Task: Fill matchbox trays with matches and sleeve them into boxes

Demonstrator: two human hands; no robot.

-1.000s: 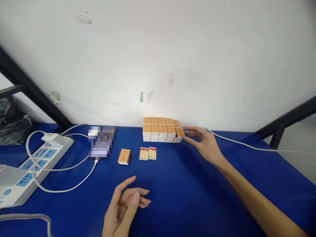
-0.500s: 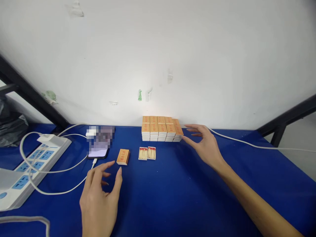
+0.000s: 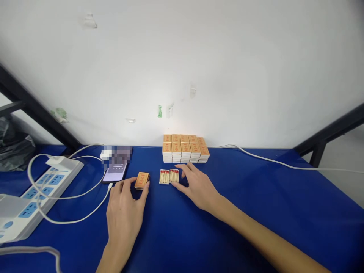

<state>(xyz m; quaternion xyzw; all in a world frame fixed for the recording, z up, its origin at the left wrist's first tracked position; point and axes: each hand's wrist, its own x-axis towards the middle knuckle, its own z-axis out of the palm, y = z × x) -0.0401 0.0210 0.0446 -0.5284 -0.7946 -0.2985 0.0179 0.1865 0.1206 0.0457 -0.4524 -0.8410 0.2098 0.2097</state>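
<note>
On the blue table, two white trays of red-tipped matches lie side by side, a left tray [image 3: 164, 177] and a right tray [image 3: 174, 176]. My right hand [image 3: 199, 187] is at the right tray, thumb and fingers apart around its right end. Left of the trays is an orange matchbox sleeve stack [image 3: 142, 180]. My left hand [image 3: 125, 206] has its thumb and index finger on either side of this stack. Behind, against the wall, stands a block of stacked orange matchboxes [image 3: 185, 148].
A phone [image 3: 115, 172] with a charging cable lies at the left, near a white power strip [image 3: 42, 197] with looping cables. A white cable [image 3: 267, 163] runs along the back right. Black metal bars flank the table, and a black bag [image 3: 14, 148] sits far left.
My right hand has moved left and down from the matchbox block to the right tray. My left hand has moved up and right, bringing its fingers around the orange stack.
</note>
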